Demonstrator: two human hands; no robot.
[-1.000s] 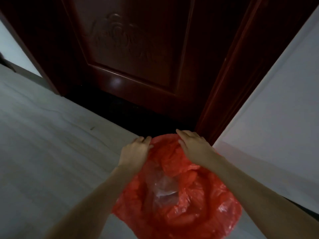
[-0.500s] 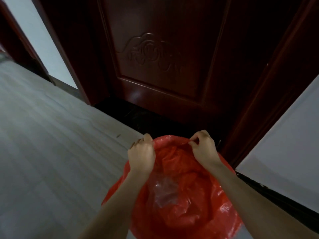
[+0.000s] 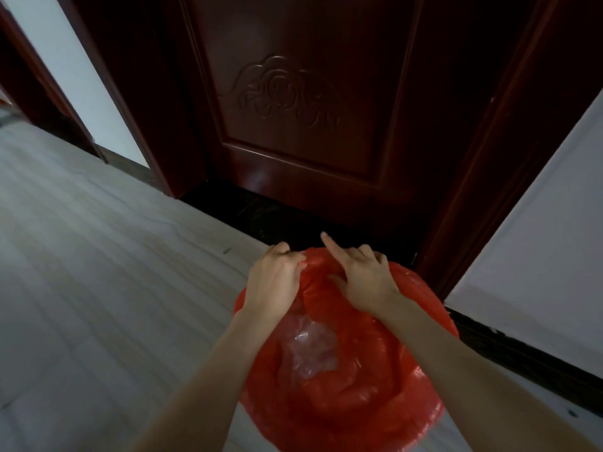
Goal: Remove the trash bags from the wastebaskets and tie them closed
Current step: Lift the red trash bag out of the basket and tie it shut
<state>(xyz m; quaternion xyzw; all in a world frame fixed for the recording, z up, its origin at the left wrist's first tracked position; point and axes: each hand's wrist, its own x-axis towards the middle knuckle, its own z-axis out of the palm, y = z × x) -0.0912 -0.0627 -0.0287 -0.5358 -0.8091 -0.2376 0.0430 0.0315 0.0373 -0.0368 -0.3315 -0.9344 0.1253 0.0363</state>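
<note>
Gathering the far rim, both hands have drawn closer together: left hand (image 3: 272, 282) grips the red bag (image 3: 375, 363), right hand (image 3: 362, 278) pinches it, forefinger raised. Bag sits on the floor (image 3: 98, 272) by the door (image 3: 310, 109); tying looks imminent.
</note>
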